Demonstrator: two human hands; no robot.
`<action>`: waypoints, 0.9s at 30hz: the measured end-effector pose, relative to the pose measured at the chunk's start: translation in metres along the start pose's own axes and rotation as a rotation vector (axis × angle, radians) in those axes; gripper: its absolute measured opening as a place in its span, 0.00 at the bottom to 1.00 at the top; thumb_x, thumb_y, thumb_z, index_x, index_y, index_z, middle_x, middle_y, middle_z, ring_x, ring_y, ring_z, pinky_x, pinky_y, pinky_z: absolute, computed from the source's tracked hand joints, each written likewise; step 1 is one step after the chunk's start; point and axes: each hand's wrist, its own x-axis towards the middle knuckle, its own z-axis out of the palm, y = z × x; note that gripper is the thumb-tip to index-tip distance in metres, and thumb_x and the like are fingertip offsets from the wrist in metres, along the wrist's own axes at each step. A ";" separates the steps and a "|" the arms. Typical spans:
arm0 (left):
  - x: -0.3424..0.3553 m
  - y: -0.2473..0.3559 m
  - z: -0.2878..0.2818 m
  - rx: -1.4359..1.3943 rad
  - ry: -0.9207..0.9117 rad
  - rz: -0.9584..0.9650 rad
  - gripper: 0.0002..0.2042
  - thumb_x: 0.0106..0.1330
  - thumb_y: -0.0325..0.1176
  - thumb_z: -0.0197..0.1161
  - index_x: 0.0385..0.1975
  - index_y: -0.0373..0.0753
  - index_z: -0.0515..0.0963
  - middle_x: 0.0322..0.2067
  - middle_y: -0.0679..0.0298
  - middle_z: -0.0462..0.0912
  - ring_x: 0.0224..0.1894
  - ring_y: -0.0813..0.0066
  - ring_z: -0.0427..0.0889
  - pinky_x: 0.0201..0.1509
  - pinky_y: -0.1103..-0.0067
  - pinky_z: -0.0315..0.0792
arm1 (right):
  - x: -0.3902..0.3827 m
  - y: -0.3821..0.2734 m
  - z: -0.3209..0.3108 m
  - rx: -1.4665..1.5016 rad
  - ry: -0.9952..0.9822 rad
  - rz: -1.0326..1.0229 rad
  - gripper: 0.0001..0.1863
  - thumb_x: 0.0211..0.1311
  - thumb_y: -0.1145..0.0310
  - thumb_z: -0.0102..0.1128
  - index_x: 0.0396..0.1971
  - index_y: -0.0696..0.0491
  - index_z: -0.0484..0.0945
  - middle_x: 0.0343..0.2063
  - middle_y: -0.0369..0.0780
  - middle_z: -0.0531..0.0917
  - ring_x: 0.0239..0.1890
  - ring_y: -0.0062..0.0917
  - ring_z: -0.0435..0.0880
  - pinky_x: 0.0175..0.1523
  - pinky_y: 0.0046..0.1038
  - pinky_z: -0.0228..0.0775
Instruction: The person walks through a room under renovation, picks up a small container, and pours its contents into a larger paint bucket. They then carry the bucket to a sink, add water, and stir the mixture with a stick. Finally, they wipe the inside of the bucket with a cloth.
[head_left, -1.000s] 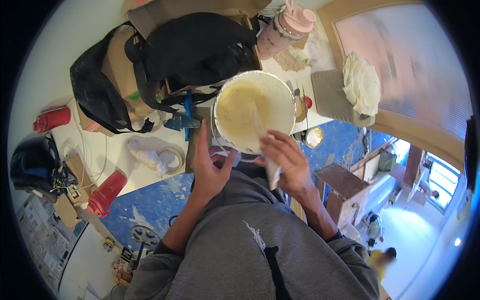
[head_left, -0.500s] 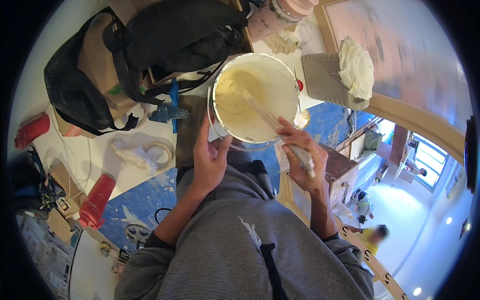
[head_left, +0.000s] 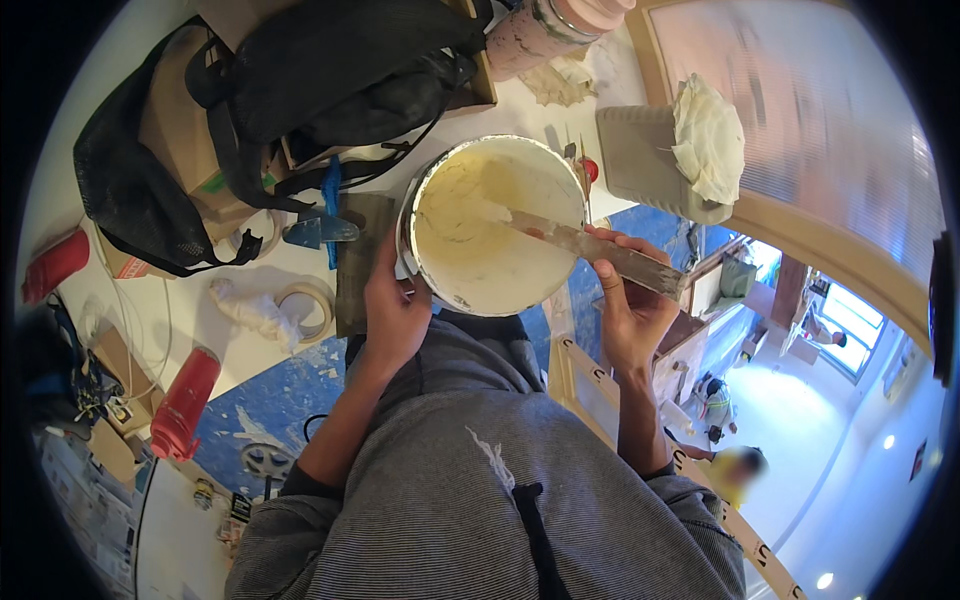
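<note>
Person's right hand (head_left: 640, 310) closed on flat, smeared stick (head_left: 620, 255), thumb and fingers clamping upper end; far end dips into pale yellow paste (head_left: 450, 215) inside white bucket (head_left: 552, 205). Bucket in front of person's waist, mouth facing up. Left hand (head_left: 397, 315) half-curled against bucket's near left side; some fingers hidden, firmness of hold cannot be told. Black bag (head_left: 330, 75) beyond bucket; tape roll (head_left: 328, 308) and red bottle (head_left: 188, 400) off to left.
</note>
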 end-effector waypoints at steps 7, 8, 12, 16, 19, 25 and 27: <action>0.005 0.008 0.002 -0.138 -0.070 0.054 0.31 0.61 0.15 0.47 0.68 0.30 0.60 0.59 0.53 0.74 0.63 0.68 0.72 0.68 0.75 0.62 | -0.014 -0.010 -0.009 -0.261 -0.195 -0.316 0.17 0.57 0.84 0.66 0.46 0.59 0.74 0.47 0.49 0.84 0.52 0.38 0.84 0.57 0.33 0.75; 0.002 0.015 0.002 -0.130 -0.074 0.074 0.31 0.61 0.15 0.47 0.68 0.30 0.60 0.60 0.53 0.74 0.63 0.68 0.71 0.68 0.75 0.62 | -0.019 -0.016 -0.010 -0.313 -0.202 -0.360 0.17 0.56 0.84 0.66 0.45 0.59 0.74 0.47 0.50 0.84 0.52 0.40 0.84 0.56 0.34 0.75; -0.024 0.050 -0.006 -0.065 -0.166 0.165 0.27 0.68 0.21 0.52 0.68 0.30 0.60 0.63 0.56 0.70 0.64 0.69 0.69 0.69 0.74 0.60 | -0.044 -0.048 -0.022 -0.355 -0.053 -0.466 0.17 0.55 0.80 0.70 0.43 0.58 0.74 0.43 0.51 0.85 0.49 0.38 0.86 0.53 0.33 0.76; -0.069 0.100 -0.001 0.046 -0.388 0.221 0.33 0.59 0.14 0.43 0.70 0.27 0.55 0.65 0.49 0.67 0.67 0.65 0.67 0.70 0.72 0.58 | -0.094 -0.045 -0.064 -0.238 0.225 -0.518 0.22 0.60 0.65 0.69 0.49 0.55 0.71 0.56 0.51 0.74 0.48 0.43 0.84 0.52 0.41 0.76; -0.104 0.129 0.031 0.059 -0.546 0.107 0.35 0.58 0.13 0.42 0.71 0.27 0.51 0.65 0.49 0.67 0.68 0.65 0.66 0.70 0.74 0.59 | -0.120 -0.044 -0.095 -0.072 0.394 -0.487 0.29 0.66 0.55 0.61 0.59 0.57 0.66 0.60 0.51 0.68 0.57 0.45 0.78 0.60 0.44 0.71; -0.123 0.086 0.158 -0.033 -0.804 -0.061 0.41 0.56 0.09 0.41 0.74 0.36 0.44 0.73 0.51 0.49 0.68 0.55 0.65 0.59 0.67 0.80 | -0.181 -0.016 -0.187 -0.062 0.596 -0.034 0.20 0.74 0.66 0.51 0.56 0.66 0.72 0.56 0.49 0.77 0.56 0.30 0.77 0.60 0.33 0.70; -0.120 0.058 0.197 -0.052 -0.824 -0.110 0.41 0.55 0.09 0.40 0.74 0.37 0.44 0.73 0.51 0.49 0.68 0.54 0.65 0.58 0.66 0.81 | -0.191 0.011 -0.222 -0.050 0.614 0.010 0.20 0.73 0.67 0.53 0.56 0.66 0.73 0.56 0.49 0.77 0.54 0.28 0.79 0.56 0.32 0.73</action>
